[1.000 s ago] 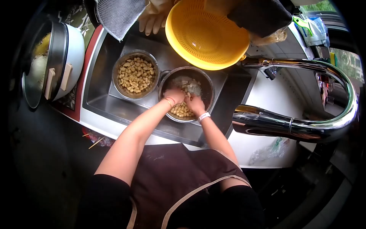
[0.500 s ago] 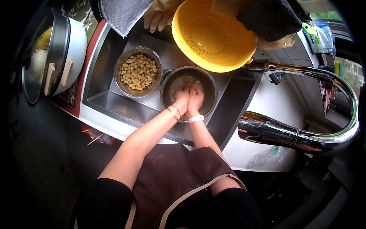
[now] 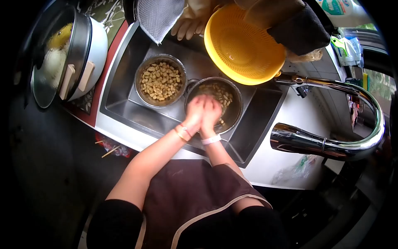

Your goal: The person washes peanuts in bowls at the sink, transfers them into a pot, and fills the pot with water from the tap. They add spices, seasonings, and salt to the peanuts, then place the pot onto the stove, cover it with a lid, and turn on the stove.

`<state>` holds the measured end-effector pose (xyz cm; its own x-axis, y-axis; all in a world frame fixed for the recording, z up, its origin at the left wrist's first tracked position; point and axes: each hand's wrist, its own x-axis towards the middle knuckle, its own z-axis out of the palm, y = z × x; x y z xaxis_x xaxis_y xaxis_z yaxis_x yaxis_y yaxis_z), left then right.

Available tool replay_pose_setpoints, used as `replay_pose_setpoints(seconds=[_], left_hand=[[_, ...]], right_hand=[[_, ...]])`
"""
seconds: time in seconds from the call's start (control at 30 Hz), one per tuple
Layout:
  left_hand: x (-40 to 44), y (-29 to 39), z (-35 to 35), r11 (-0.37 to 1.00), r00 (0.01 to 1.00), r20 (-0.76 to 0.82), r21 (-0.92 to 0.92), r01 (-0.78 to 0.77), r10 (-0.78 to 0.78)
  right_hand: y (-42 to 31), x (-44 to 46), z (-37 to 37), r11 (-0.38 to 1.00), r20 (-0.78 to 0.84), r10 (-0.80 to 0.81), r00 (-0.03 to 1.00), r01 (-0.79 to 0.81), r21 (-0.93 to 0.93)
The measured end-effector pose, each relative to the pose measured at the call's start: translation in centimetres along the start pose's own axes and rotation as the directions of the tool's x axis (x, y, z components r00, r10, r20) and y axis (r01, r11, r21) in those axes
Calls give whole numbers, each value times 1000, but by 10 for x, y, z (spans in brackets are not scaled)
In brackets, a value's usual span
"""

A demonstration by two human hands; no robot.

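My left hand (image 3: 196, 112), with bracelets at the wrist, presses against my right hand (image 3: 211, 111), which has a pale wristband. Both are over the near left part of a metal pot (image 3: 237, 118) in the sink. Their fingers are closed together and blurred; whatever lies between the palms is hidden. Unshelled peanuts (image 3: 221, 94) show in the pot beyond my fingertips, seemingly in murky water. Left of it, touching or nearly so, stands a metal bowl (image 3: 138, 92) with more unshelled peanuts (image 3: 161, 81).
A yellow colander (image 3: 244, 50) leans at the sink's (image 3: 120, 97) far right. The chrome faucet (image 3: 315, 143) arches on the right. Gloves (image 3: 188, 28) and a grey cloth (image 3: 159, 16) hang behind. A white pot (image 3: 96, 54) with a glass lid stands left.
My hands have risen and drawn back toward me from the middle of the pot, still together. More peanuts now show in it. The whole view has shifted slightly.
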<state>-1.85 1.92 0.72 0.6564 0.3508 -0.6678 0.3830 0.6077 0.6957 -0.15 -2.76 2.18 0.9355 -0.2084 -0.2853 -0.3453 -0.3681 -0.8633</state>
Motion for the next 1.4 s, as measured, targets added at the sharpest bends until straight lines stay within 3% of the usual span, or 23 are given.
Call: replay_pose_setpoints(seconds=[0.03, 0.1, 0.2, 0.3, 0.37, 0.4, 0.47, 0.5, 0.57, 0.6, 0.63, 0.67, 0.77, 0.8, 0.87, 0.97, 1.07, 1.1, 1.17, 1.23, 1.3, 1.37, 1.4], left_hand=[[2, 25, -12, 1000, 999, 31, -4, -25, 25], [3, 81, -28, 994, 998, -1, -91, -55, 55], [42, 107, -79, 973, 974, -17, 58, -225, 227], [88, 95, -132, 960, 977, -99, 232, -160, 187], [106, 81, -148, 527, 886, -152, 842, -116, 437], [95, 88, -138, 531, 888, -148, 839, -120, 435], [50, 117, -97, 25, 704, 230, 943, -332, 673], [41, 120, -77, -7, 617, 356, 869, -494, 701], [39, 96, -40, 37, 613, 546, 729, -683, 571], [30, 97, -15, 154, 778, 582, 768, -622, 236], [43, 75, -2, 27, 595, 746, 617, -786, 299], [61, 52, 16, 144, 702, 693, 687, -712, 165], [79, 33, 40, -165, 701, 712, 688, -707, -33], [83, 25, 42, -163, 700, 713, 687, -708, -32], [89, 5, 38, -358, 690, 723, 633, -686, -43], [110, -47, 2, -301, 642, 743, 666, -683, 189], [82, -26, 6, -333, 781, 623, 747, -576, 48], [73, -19, 11, -332, 782, 622, 748, -575, 47], [60, -9, 21, -94, 946, 292, 947, -306, -138], [94, -57, -1, -14, 929, 318, 945, -326, -188], [112, -100, -10, 68, 904, 353, 935, -347, -240], [104, -124, -7, 599, 959, 186, 801, -21, -214], [99, -129, -2, 776, 934, 104, 593, 217, -341]], right_hand=[[-26, -8, 18, 998, -61, -10, 998, 14, 56], [-41, -6, 58, 961, 109, -55, 992, 23, 276], [-52, -9, 124, 968, 179, -132, 975, 88, 234], [-40, -3, 156, 981, 337, -165, 927, 118, 156], [-53, -2, 130, 986, 357, -133, 925, 160, -47], [-56, 3, 107, 978, 378, -183, 907, 209, -27], [-61, 22, 49, 959, 439, -187, 879, 261, -113], [-62, 34, 22, 940, 476, -131, 870, 262, -220], [-31, 69, -10, 685, 486, -387, 784, 597, -417], [-13, 89, -20, 631, 555, -451, 699, 689, -356], [-2, 108, -26, 567, 613, -509, 604, 772, -288], [-8, 119, -31, 594, 720, -391, 573, 755, -278], [-5, 131, -41, 524, 805, -220, 551, 763, -379], [-5, 131, -39, 524, 820, -100, 564, 730, -439], [4, 127, -42, 511, 812, -213, 543, 771, -381], [25, 118, -44, 517, 758, -418, 500, 817, -254], [54, 116, -53, 357, 770, -441, 462, 877, -321], [56, 111, -56, 365, 777, -350, 524, 840, -402], [58, 100, -58, 360, 776, -258, 575, 803, -475], [60, 87, -55, 501, 594, 15, 804, 508, -701], [72, 73, -53, 538, 498, -16, 867, 427, -727], [89, 67, -49, 834, 462, 163, 872, 129, -537], [130, 65, -33, 937, 326, 216, 920, -101, -333]])
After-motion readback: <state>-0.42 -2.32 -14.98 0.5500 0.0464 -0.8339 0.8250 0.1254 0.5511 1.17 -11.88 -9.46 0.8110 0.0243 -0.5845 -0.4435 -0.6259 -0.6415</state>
